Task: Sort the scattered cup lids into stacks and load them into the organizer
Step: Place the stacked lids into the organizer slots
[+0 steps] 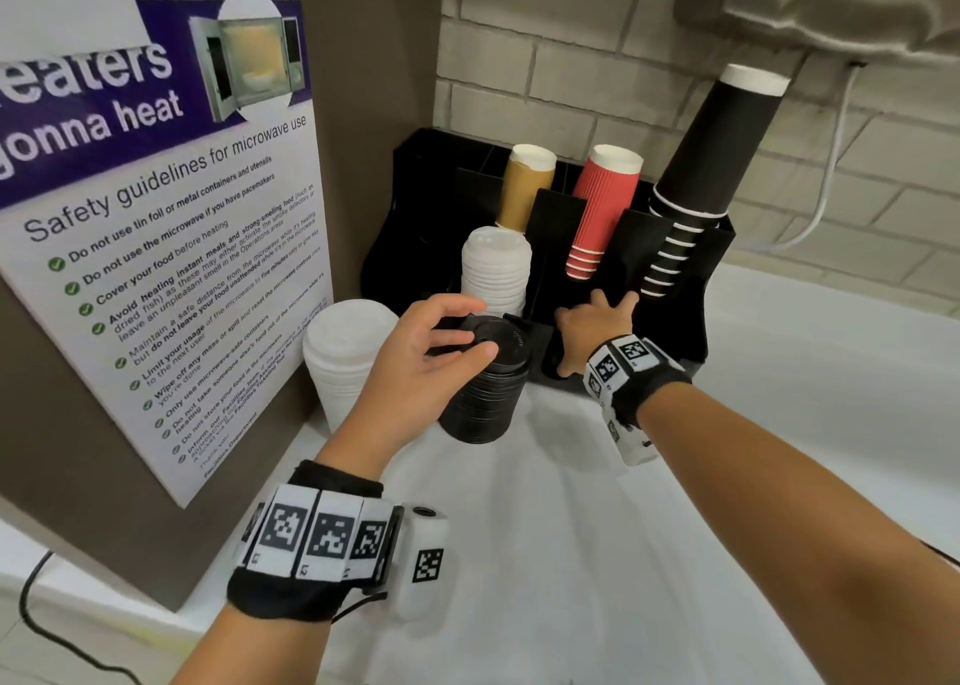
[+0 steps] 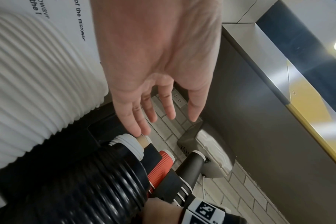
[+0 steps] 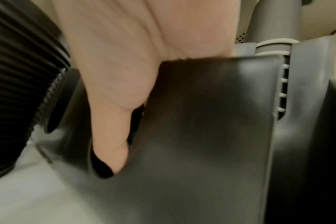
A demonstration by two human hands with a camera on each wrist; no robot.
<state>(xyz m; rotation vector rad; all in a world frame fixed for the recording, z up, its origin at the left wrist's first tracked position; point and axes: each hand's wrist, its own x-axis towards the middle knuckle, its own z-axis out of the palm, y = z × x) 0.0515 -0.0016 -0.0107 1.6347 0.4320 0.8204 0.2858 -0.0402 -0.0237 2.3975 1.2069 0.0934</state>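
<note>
1. Head view: the left hand (image 1: pixel 426 357) is over the black lid stack (image 1: pixel 483 388), which stands upright on the white counter (image 1: pixel 571 528), just in front of the black organizer (image 1: pixel 696 289). The stack's long axis is vertical. Seen from the hand, the organizer's front slots lie toward 1 o'clock.

2. Left hand: fingers spread and only lightly bent. Thumb and fingertips rest on the top lid's rim, a loose touch and not a closed grasp, as far as I can judge. The left wrist view shows the palm (image 2: pixel 157 50) wide open and the fingers nearly straight.

3. Right hand (image 1: pixel 595 328): at 3 o'clock from the black stack, it has hold of a front divider of the organizer. Fingers hook over its top edge, and the thumb (image 3: pixel 109 136) presses the front face. It seems to steady the organizer.

4. Other lids: one white lid stack (image 1: pixel 496 268) already sits in an organizer slot at 12 o'clock from the black stack. A larger white lid stack (image 1: pixel 345 357) stands on the counter at 9 o'clock, beside the microwave poster (image 1: pixel 156 247).

5. Nearer hand: the left, already on the stack. Loading it likely calls for a firmer grip lower down, so the lids lift together.
</note>
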